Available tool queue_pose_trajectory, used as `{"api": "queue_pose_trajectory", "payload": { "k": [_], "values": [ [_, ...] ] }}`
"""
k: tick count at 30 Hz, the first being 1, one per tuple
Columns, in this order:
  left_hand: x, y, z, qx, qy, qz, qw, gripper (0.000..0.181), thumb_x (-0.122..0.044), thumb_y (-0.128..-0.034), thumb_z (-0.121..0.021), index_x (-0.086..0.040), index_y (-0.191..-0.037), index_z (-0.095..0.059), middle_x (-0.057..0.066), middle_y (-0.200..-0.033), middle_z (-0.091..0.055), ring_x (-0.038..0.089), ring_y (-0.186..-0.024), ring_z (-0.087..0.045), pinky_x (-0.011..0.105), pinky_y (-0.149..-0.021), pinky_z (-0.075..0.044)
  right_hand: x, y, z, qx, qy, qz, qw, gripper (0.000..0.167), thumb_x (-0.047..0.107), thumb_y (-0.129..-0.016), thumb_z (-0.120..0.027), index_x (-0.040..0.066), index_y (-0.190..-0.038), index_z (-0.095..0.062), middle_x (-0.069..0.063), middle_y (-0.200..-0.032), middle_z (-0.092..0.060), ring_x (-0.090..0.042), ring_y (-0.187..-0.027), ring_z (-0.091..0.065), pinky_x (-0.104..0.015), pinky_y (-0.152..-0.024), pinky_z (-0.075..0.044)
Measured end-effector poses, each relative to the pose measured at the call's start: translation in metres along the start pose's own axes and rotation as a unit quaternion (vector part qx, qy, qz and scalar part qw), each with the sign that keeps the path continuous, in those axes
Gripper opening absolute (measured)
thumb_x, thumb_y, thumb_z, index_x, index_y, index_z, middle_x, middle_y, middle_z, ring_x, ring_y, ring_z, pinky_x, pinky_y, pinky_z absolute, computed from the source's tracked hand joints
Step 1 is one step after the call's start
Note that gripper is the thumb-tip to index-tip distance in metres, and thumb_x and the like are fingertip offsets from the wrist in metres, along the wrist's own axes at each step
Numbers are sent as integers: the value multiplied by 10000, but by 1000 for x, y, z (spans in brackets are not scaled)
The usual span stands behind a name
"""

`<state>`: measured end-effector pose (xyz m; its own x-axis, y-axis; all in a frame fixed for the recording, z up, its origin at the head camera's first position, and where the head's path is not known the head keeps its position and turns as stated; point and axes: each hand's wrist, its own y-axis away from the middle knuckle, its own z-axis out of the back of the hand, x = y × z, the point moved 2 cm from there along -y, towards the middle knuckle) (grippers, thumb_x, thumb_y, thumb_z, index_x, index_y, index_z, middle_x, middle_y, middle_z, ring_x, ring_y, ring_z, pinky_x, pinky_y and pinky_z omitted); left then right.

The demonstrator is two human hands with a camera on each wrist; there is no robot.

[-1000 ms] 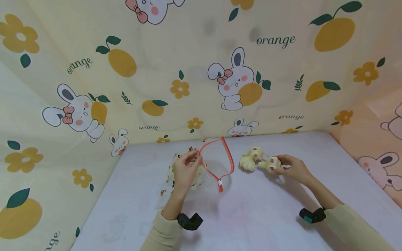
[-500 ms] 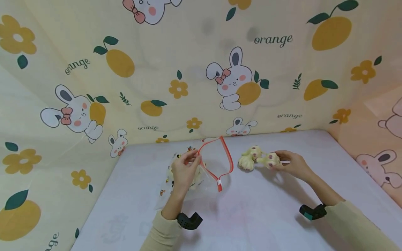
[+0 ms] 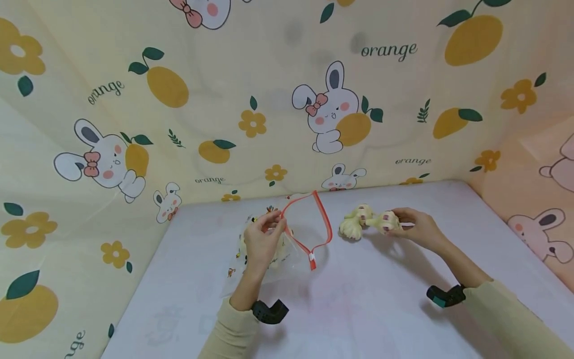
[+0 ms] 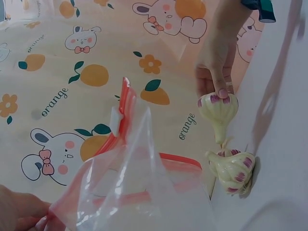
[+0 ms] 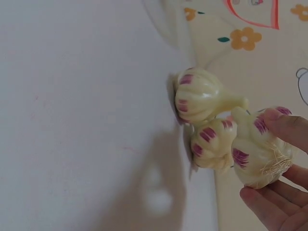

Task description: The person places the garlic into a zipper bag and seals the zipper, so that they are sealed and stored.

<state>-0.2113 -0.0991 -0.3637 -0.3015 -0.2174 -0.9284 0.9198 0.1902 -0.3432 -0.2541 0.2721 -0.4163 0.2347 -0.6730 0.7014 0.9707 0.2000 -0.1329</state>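
My left hand (image 3: 263,245) pinches the rim of a clear zip bag (image 4: 144,202) with a red-orange zip strip (image 3: 325,219), whose mouth gapes toward the right. Pale shapes show inside the bag, partly hidden by the hand. My right hand (image 3: 422,230) holds a garlic bulb (image 3: 386,222) by its root end between thumb and fingers, its stem pointing left. In the right wrist view that bulb (image 5: 250,154) is raised off the table. Beside it two more garlic bulbs (image 3: 352,229) (image 5: 199,96) lie together on the table.
The white table (image 3: 358,309) meets a yellow printed cloth (image 3: 269,75) at its back edge. Another printed cloth (image 3: 538,199) stands along the right side. A black wrist device (image 3: 270,311) sits on the left arm, another (image 3: 446,296) on the right.
My right hand has lifted its bulb slightly and moved it a little left, toward the other bulbs. My left hand keeps its hold on the bag, nearly still.
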Motion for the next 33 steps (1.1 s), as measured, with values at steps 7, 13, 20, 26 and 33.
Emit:
{"api": "queue_pose_trajectory", "payload": {
  "k": [7,13,20,26,33],
  "values": [
    [0,-3,1,-17,6,24,10000,229,-42,-830,-724,15,-1052,-719,233,-928,-706,76,-752,-638,72,-631,-514,6,-4,3,19,-54,40,10000,650,233,-807,-779,-72,-1312,-507,-308,-1262,-590,-449,-1116,-601,-91,-751,-500],
    [-2,-5,2,-55,-26,-48,10000,227,-44,-832,-723,8,-1053,-721,227,-929,-710,140,-776,-656,72,-632,-515,14,-7,5,20,13,118,9999,660,243,-814,-773,-72,-1324,-497,-310,-1281,-578,-453,-1126,-599,-304,-821,-589],
    [-1,-5,2,-24,-24,-2,10000,224,-51,-838,-719,-3,-1056,-723,217,-935,-713,162,-794,-658,69,-623,-503,23,-8,5,-10,-48,233,9997,647,232,-803,-782,-62,-1314,-514,-291,-1268,-592,-421,-1126,-597,-356,-856,-580],
    [0,-3,3,14,-31,167,9999,226,-65,-840,-721,-20,-1061,-725,204,-940,-713,107,-779,-633,70,-608,-490,28,-6,2,-40,-151,264,9995,637,235,-792,-792,-56,-1295,-530,-274,-1241,-608,-96,-1039,-617,-278,-833,-584],
    [1,-2,4,-25,-88,119,9999,216,-60,-841,-716,-21,-1054,-728,192,-926,-716,32,-736,-609,78,-569,-470,34,-7,-1,13,-367,302,9989,638,223,-792,-791,-54,-1300,-524,-274,-1264,-596,232,-914,-456,-223,-837,-577]
  ]
}}
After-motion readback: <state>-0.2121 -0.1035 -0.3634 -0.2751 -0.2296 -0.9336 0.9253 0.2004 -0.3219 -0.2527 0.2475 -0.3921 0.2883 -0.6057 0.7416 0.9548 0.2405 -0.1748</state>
